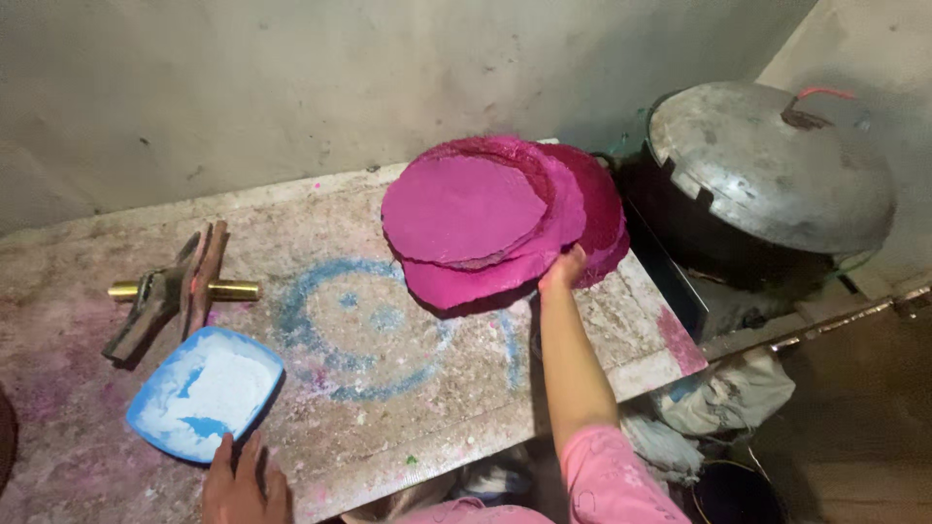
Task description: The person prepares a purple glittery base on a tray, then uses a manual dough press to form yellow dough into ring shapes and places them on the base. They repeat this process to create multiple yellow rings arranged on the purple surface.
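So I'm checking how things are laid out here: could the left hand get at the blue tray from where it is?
Probably yes. The left hand rests at the slab's near edge, its fingertips right beside the blue tray of white powder, with nothing between them. The right hand is away at the pink discs.

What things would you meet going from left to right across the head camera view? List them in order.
Brass-handled tool → blue plate of white powder → blue ring stain → stack of pink discs → metal pot lid.

Open slab point(408, 388) between blue plate point(204, 390) and pink discs point(505, 218); pot point(767, 184) blocks right.
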Available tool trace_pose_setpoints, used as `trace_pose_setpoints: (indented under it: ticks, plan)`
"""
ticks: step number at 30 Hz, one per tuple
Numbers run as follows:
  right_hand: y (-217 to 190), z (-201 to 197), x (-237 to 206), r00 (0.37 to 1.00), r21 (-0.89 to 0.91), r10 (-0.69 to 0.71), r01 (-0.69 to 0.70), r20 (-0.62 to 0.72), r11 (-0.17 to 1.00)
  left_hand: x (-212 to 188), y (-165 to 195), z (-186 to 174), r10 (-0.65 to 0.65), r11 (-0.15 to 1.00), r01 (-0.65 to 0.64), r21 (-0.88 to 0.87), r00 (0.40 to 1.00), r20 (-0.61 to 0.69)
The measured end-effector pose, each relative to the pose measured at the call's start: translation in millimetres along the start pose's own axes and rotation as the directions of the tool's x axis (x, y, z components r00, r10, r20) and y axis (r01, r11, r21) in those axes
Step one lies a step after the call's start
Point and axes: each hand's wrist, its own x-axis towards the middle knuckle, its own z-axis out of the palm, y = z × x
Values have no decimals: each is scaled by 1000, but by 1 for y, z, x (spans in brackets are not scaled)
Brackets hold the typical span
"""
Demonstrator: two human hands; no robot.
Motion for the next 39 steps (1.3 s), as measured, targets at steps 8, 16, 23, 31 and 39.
trace_pose_setpoints:
  ticks: [8,16,23,31,39]
  plan:
    - [10,17,-8,878,-443,470,-457,-89,771,9,4,2,-122,992,123,39,992,-21]
    - [-64,48,58,997,-884,62,-62,-37,464,12,4,-17,-50,998,49,-45,999,-19]
    - [-198,-19,55,972,-789,-78,226,222,572,24,-57,-6,-83,996,85,13,994,-72]
    - [-284,-188,-76,980,-694,-196,127,-21,709,68,-46,-5,123,969,-120,-217,992,4]
    - [-285,-160,-260,833,-303,-183,20,-522,953,122,54,-40,495,598,-77,-798,818,292]
